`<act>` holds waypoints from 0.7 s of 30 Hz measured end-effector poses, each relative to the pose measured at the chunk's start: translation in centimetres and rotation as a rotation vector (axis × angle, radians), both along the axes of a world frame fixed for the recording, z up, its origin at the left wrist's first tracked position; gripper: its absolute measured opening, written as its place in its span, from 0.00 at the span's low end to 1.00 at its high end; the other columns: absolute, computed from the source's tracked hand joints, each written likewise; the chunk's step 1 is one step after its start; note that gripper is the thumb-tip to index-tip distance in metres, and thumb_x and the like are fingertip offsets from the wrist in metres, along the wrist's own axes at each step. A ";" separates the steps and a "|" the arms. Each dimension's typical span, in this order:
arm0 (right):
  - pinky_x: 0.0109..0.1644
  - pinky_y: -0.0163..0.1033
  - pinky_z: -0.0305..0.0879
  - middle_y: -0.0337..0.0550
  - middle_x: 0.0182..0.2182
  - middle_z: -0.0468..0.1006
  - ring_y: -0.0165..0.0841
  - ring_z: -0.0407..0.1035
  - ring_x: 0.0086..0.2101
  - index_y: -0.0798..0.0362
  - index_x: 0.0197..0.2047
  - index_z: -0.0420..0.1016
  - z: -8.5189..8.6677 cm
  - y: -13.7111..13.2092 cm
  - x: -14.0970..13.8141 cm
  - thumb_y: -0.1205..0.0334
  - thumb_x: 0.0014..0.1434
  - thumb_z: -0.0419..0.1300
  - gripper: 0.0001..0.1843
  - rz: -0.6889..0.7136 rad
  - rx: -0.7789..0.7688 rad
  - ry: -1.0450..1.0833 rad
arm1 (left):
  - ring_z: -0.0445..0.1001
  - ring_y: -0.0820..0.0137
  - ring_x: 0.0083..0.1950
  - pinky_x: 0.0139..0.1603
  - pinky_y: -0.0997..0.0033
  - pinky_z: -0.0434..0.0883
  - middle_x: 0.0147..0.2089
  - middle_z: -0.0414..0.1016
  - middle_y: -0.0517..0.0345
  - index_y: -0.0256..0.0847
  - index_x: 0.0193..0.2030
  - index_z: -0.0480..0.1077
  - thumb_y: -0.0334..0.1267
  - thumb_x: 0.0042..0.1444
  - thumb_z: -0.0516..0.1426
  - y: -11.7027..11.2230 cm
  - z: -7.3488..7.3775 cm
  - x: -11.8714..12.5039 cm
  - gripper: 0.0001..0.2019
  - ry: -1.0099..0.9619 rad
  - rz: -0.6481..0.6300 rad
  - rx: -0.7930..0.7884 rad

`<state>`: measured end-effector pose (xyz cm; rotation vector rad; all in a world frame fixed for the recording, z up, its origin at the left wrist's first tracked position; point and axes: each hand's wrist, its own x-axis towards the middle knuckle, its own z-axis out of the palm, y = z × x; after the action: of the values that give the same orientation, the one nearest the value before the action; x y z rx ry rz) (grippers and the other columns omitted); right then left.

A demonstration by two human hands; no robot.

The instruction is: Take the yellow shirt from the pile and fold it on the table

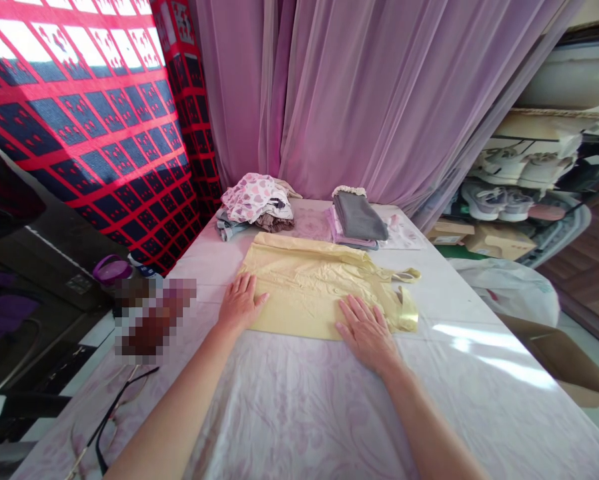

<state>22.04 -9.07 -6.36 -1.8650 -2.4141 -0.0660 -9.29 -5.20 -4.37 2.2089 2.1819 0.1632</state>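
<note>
A pale yellow garment (307,283) lies spread and partly folded on the table (289,400), which is covered with a white floral cloth. My left hand (239,303) rests flat on the garment's near left corner, fingers stretched out. My right hand (367,330) lies flat on its near right part, fingers spread. Neither hand grips anything. A tie or strap of the garment (404,275) trails off to the right.
At the table's far end sit a heap of unfolded clothes with a heart-print piece (254,200) and a folded stack topped by grey cloth (357,217). Eyeglasses (112,417) lie at the near left. Pink curtains hang behind; shoes (499,193) and boxes stand right.
</note>
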 end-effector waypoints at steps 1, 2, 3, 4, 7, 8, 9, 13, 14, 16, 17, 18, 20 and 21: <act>0.70 0.58 0.42 0.49 0.69 0.57 0.43 0.48 0.68 0.49 0.70 0.59 0.0 0.0 0.0 0.49 0.69 0.45 0.30 -0.002 -0.003 -0.001 | 0.49 0.54 0.74 0.71 0.52 0.52 0.75 0.50 0.41 0.30 0.71 0.54 0.53 0.66 0.43 0.0 0.0 -0.4 0.34 0.006 0.010 -0.017; 0.70 0.58 0.41 0.49 0.69 0.56 0.43 0.48 0.68 0.49 0.70 0.59 0.0 0.0 -0.1 0.49 0.69 0.45 0.30 -0.006 -0.006 -0.001 | 0.49 0.55 0.75 0.71 0.52 0.52 0.75 0.48 0.41 0.29 0.71 0.53 0.53 0.66 0.42 -0.1 0.0 -0.7 0.34 0.013 0.017 -0.032; 0.70 0.58 0.41 0.49 0.69 0.56 0.43 0.48 0.68 0.49 0.70 0.59 0.0 0.0 0.0 0.49 0.69 0.45 0.30 -0.010 -0.009 0.001 | 0.48 0.55 0.75 0.72 0.53 0.51 0.75 0.47 0.41 0.29 0.71 0.52 0.53 0.66 0.42 -0.1 -0.1 -0.8 0.35 0.022 0.022 -0.044; 0.70 0.58 0.41 0.48 0.69 0.57 0.43 0.48 0.68 0.49 0.70 0.59 0.0 0.0 0.0 0.49 0.69 0.45 0.30 -0.014 -0.012 0.005 | 0.47 0.55 0.75 0.72 0.53 0.51 0.75 0.47 0.41 0.29 0.71 0.51 0.54 0.66 0.42 -0.1 -0.1 -0.9 0.35 0.029 0.028 -0.049; 0.70 0.59 0.42 0.48 0.69 0.57 0.43 0.49 0.68 0.49 0.69 0.60 0.0 0.0 0.3 0.49 0.69 0.45 0.29 -0.024 -0.022 0.012 | 0.47 0.53 0.75 0.72 0.52 0.50 0.76 0.46 0.42 0.30 0.72 0.51 0.55 0.66 0.42 -0.1 -0.3 -0.7 0.36 0.042 0.041 -0.048; 0.69 0.60 0.42 0.48 0.69 0.58 0.43 0.49 0.68 0.49 0.69 0.61 0.0 -0.1 0.4 0.50 0.69 0.45 0.29 -0.033 -0.024 0.012 | 0.47 0.53 0.75 0.72 0.52 0.50 0.76 0.46 0.42 0.31 0.72 0.52 0.56 0.65 0.42 0.0 -0.4 -0.7 0.36 0.045 0.043 -0.043; 0.69 0.61 0.43 0.49 0.69 0.58 0.44 0.50 0.68 0.49 0.68 0.62 0.1 -0.1 0.4 0.50 0.68 0.45 0.29 -0.046 -0.022 0.012 | 0.47 0.52 0.75 0.72 0.52 0.50 0.76 0.47 0.42 0.32 0.71 0.52 0.56 0.65 0.42 0.0 -0.5 -0.7 0.36 0.047 0.043 -0.036; 0.68 0.64 0.42 0.52 0.68 0.59 0.46 0.51 0.67 0.50 0.66 0.65 1.0 -0.5 -1.1 0.52 0.68 0.45 0.27 -0.053 0.021 0.025 | 0.49 0.52 0.74 0.71 0.52 0.51 0.75 0.49 0.42 0.32 0.71 0.53 0.55 0.65 0.43 0.0 -0.7 -0.7 0.35 0.055 0.045 -0.010; 0.68 0.64 0.41 0.51 0.69 0.58 0.47 0.51 0.67 0.50 0.66 0.65 1.2 -0.6 -1.9 0.53 0.68 0.46 0.27 -0.022 0.038 0.032 | 0.49 0.52 0.74 0.71 0.52 0.51 0.75 0.49 0.42 0.32 0.71 0.53 0.55 0.65 0.43 0.0 -0.7 -0.6 0.35 0.055 0.050 -0.011; 0.69 0.63 0.40 0.50 0.69 0.56 0.46 0.49 0.68 0.48 0.67 0.64 1.8 -0.8 -3.6 0.53 0.68 0.47 0.27 0.073 0.053 0.048 | 0.48 0.51 0.75 0.72 0.51 0.50 0.75 0.49 0.43 0.32 0.71 0.53 0.56 0.65 0.43 -0.1 -0.6 -0.6 0.35 0.057 0.061 -0.020; 0.69 0.62 0.40 0.50 0.70 0.55 0.46 0.48 0.68 0.48 0.67 0.64 1.9 -0.8 -4.4 0.53 0.68 0.47 0.27 0.127 0.047 0.055 | 0.48 0.50 0.75 0.72 0.51 0.50 0.75 0.48 0.44 0.32 0.72 0.53 0.56 0.65 0.43 -0.1 -0.5 -0.6 0.36 0.059 0.065 -0.026; 0.69 0.61 0.41 0.49 0.70 0.55 0.45 0.47 0.68 0.47 0.67 0.64 2.0 -0.8 -5.0 0.53 0.68 0.48 0.27 0.175 0.032 0.063 | 0.47 0.50 0.75 0.72 0.51 0.50 0.75 0.48 0.44 0.32 0.72 0.52 0.56 0.65 0.43 -0.2 -0.5 -0.5 0.36 0.062 0.067 -0.030; 0.69 0.59 0.43 0.48 0.70 0.56 0.44 0.48 0.68 0.46 0.67 0.65 1.7 -0.7 -5.7 0.53 0.68 0.48 0.26 0.235 -0.009 0.077 | 0.47 0.49 0.75 0.72 0.51 0.49 0.75 0.48 0.44 0.32 0.72 0.52 0.56 0.65 0.42 -0.2 -0.4 -0.5 0.36 0.070 0.066 -0.032; 0.69 0.58 0.45 0.48 0.70 0.56 0.44 0.49 0.68 0.46 0.67 0.64 1.5 -0.6 -5.7 0.53 0.68 0.48 0.27 0.241 -0.026 0.084 | 0.47 0.49 0.74 0.72 0.51 0.49 0.75 0.48 0.44 0.31 0.72 0.52 0.56 0.65 0.42 -0.2 -0.4 -0.5 0.36 0.075 0.064 -0.030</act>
<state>16.38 -9.71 -4.90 -1.5388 -2.5707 0.0588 -9.80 -5.45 -4.79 2.1655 2.2781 0.0499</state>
